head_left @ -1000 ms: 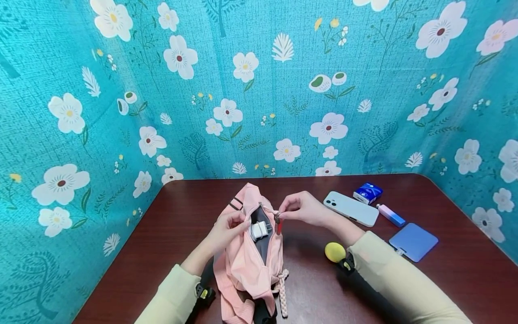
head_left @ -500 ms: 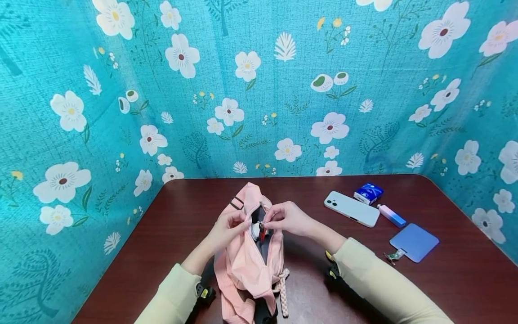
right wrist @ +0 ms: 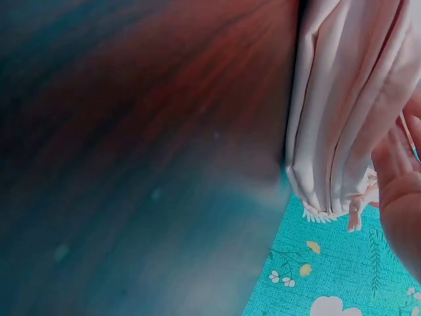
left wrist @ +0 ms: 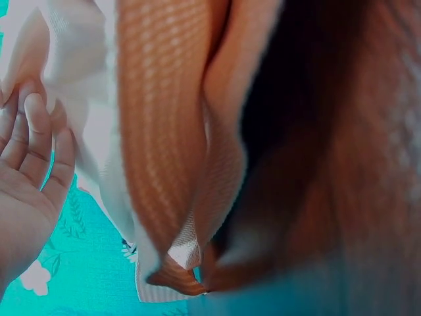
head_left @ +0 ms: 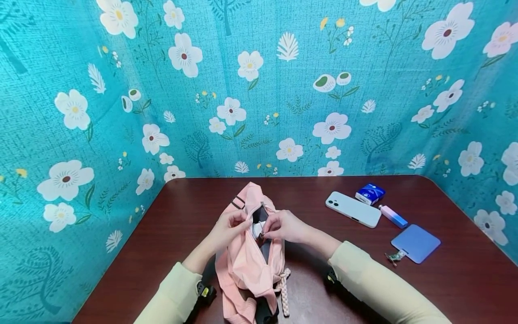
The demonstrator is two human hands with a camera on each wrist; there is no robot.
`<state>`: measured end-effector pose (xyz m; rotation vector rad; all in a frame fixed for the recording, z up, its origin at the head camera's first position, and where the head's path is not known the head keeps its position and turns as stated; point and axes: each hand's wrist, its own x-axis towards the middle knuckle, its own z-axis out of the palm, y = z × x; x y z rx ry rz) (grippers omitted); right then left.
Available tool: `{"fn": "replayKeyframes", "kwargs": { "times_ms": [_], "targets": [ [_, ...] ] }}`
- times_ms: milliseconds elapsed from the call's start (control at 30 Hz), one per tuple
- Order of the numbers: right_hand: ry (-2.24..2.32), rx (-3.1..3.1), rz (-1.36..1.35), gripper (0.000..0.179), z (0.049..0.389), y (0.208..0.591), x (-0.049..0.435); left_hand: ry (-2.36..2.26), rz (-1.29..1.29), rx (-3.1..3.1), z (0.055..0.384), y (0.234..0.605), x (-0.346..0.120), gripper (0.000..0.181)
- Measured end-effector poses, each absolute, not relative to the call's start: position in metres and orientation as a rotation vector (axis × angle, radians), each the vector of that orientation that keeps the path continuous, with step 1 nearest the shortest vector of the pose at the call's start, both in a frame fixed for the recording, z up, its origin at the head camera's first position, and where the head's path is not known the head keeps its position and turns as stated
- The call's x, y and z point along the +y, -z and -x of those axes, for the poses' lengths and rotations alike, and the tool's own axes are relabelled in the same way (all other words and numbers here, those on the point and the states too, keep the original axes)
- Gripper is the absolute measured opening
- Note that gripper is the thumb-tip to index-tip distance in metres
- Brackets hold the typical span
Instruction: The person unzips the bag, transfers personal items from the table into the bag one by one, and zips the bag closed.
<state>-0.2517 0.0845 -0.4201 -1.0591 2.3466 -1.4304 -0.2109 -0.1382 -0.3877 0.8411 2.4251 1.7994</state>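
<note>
Bag [head_left: 247,272], pink and open, lies left of the phone [head_left: 353,209] on the tabletop [head_left: 178,225]. With the left hand [head_left: 228,228] we pinch the left edge of its opening [head_left: 259,213]; with the fingers of the right hand [head_left: 283,226] we pinch a small dark-red item [head_left: 260,240] at the opening, beside a partly hidden white object [head_left: 257,229]. Best practice, we judge: hold the edge taut and lower the item without snagging.
</note>
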Motion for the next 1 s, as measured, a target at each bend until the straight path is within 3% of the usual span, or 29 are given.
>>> {"fn": "replayKeyframes", "kwargs": {
  "times_ms": [467,1000],
  "targets": [
    [1.249,2.373,1.147,0.008,0.253,0.415,0.092,-1.802,-0.840,2.413,0.211,0.386,-0.136,0.008],
    [1.261,2.467,1.170,0.011,0.247,0.406,0.137,-1.817,-0.828,2.424,0.210,0.388,-0.138,0.006]
  ]
}}
